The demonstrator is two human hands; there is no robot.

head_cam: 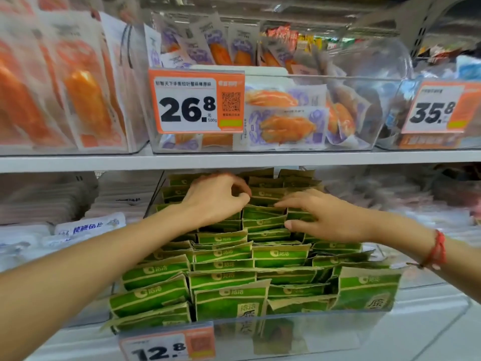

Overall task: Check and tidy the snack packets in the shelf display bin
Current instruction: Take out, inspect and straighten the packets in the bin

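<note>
- At the upper left of the frame, orange snack packs [78, 95] are standing in a clear bin on the upper shelf [234, 160]
- At centre left, white packets [88, 227] are lying stacked beside the green ones
- Low in the middle, the clear display bin [338, 332] is holding rows of green snack packets [223, 277], mostly upright and leaning back, with a 12.8 price tag [166, 343] clipped to its front
- The left hand [216, 199] is reaching into the back rows, fingers curled and pinching the top edge of a green packet
- Above it, a 26.8 price tag [196, 101] is hanging on a bin of purple-trimmed packs [286, 125]
- The right hand [325, 220] is lying just right of the left, fingers straight, pressing on packet tops; a red cord bracelet [437, 251] is circling its wrist
- At upper right, a 35.8 price tag [440, 108] is showing
</note>
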